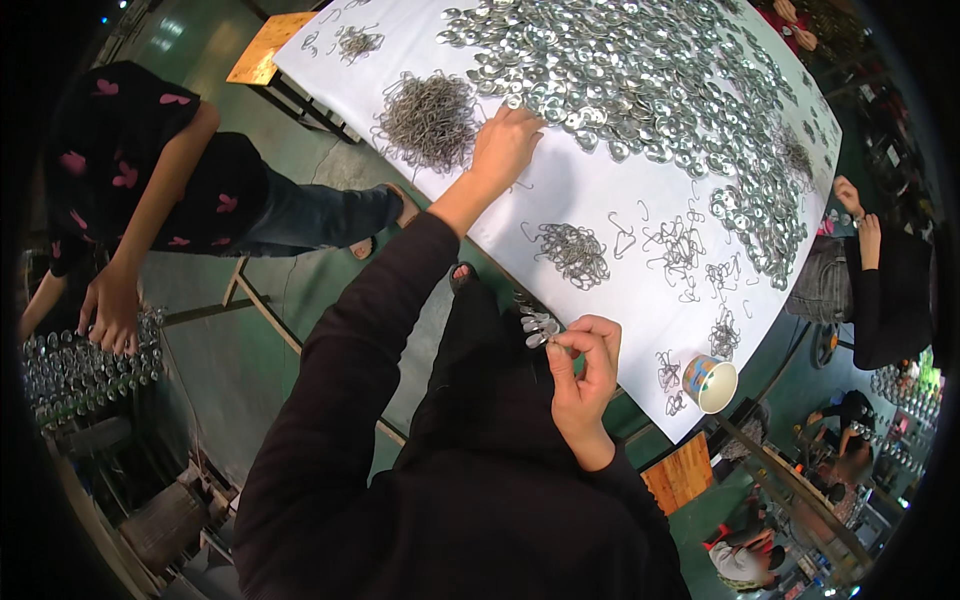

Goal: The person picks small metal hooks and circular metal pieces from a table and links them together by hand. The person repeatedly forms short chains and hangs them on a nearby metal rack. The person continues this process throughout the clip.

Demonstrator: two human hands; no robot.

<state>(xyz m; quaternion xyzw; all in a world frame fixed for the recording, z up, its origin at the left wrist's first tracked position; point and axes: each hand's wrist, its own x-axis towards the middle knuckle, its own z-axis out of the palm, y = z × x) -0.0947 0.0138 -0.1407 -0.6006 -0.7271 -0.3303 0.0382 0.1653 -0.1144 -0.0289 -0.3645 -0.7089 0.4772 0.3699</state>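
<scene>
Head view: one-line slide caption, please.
Left hand at the disc pile, beside heaped hooks; right hand holding shiny pieces near the table's edge.

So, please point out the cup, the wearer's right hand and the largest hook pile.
Cup (694, 377): head view, outer wall.
Right hand (586, 384): head view, its middle.
Largest hook pile (428, 122): head view, centre.

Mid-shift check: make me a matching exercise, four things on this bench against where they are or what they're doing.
Things:
1. Left hand
2. Right hand
3. Paper cup
4. Disc heap

Places or states:
A. Silver, spread widely over the far part of the white table
B. Pinching shiny metal pieces
C. Near the table's corner, with a white inside
D. Reaching over the table beside the dense wire pile

Pairs: 1-D, 2-B, 3-C, 4-A
</scene>
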